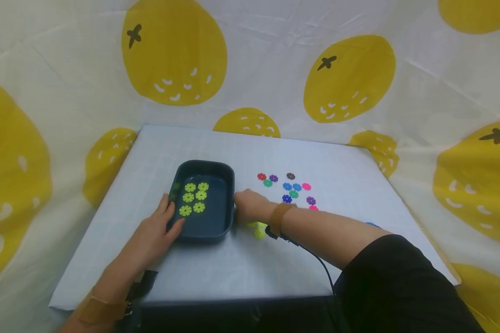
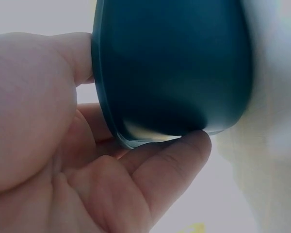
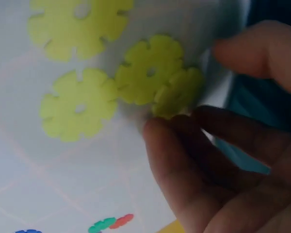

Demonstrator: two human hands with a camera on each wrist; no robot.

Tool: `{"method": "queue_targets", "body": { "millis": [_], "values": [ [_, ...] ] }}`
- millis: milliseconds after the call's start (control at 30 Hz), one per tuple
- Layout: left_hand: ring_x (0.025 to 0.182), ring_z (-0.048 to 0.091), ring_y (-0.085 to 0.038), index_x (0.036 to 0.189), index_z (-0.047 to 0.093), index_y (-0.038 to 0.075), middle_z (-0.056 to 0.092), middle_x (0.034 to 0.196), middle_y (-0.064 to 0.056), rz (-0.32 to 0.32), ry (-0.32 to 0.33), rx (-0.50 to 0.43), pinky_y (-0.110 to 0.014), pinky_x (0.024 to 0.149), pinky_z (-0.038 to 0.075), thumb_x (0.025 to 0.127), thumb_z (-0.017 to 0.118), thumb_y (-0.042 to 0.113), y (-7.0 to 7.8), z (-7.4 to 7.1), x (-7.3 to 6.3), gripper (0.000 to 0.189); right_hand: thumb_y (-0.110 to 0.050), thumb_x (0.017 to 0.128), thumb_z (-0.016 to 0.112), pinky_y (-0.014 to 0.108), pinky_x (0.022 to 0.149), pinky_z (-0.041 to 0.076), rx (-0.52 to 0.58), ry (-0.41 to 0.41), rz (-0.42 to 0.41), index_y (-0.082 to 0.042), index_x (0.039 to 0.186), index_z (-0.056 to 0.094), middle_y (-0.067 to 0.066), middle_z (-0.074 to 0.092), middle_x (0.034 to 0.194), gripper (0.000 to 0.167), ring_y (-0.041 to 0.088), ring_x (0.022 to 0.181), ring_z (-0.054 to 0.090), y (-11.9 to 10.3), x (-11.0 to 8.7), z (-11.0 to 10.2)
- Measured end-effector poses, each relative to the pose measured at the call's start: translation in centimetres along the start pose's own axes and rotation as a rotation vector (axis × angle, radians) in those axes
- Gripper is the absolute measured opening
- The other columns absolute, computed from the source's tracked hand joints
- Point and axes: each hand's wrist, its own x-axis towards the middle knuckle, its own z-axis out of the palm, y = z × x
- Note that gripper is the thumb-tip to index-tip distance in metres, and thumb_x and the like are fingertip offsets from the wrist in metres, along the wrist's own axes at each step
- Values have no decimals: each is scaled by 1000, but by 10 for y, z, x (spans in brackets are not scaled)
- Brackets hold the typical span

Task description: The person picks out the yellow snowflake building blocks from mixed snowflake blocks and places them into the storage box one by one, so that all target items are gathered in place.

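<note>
Disc [image 3: 179, 92] at the right fingertips, tray [image 1: 218, 201] in the left hand

Picking up looks to be the step in hand. The right hand [image 1: 251, 206] is down just beside the tray's right wall, its fingers touching the edge of the yellow disc on the table [image 1: 250, 273]; its thumb stands apart, so nothing is pinched. The next move calls for closing the thumb onto the disc and taking it alone, as it overlaps a neighbouring disc [image 3: 144, 73].

The left hand [image 1: 156, 231] clasps the tray's left wall, thumb at the rim, fingers along the outside.

Being round and notched all about, the disc has no long axis and points no particular way; it seems slightly tilted, though whether it is lifted I cannot tell. The tray's long axis runs away from the person, as do the two columns of three yellow discs [image 1: 201, 195] lying inside.
</note>
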Motion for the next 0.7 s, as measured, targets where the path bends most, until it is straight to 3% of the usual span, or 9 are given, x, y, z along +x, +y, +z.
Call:
{"method": "queue_targets", "body": {
  "millis": [233, 700],
  "values": [
    [149, 23, -54, 156, 27, -12, 8, 168, -31, 2, -5, 7, -67, 115, 31, 105, 56, 30, 0, 1, 1, 72, -17, 92, 79, 31, 78, 59, -46, 17, -33, -14, 113, 67, 0, 68, 88, 25, 19, 81, 66, 3, 0, 2],
    [150, 23, -53, 157, 27, -11, 8, 168, -30, -4, -12, 3, -67, 115, 31, 105, 56, 31, -2, 1, 1, 73, -23, 93, 79, 28, 75, 59, -116, 57, -8, -12, 120, 68, 2, 68, 88, 31, 17, 80, 66, 8, -1, -11]
  ]
}}
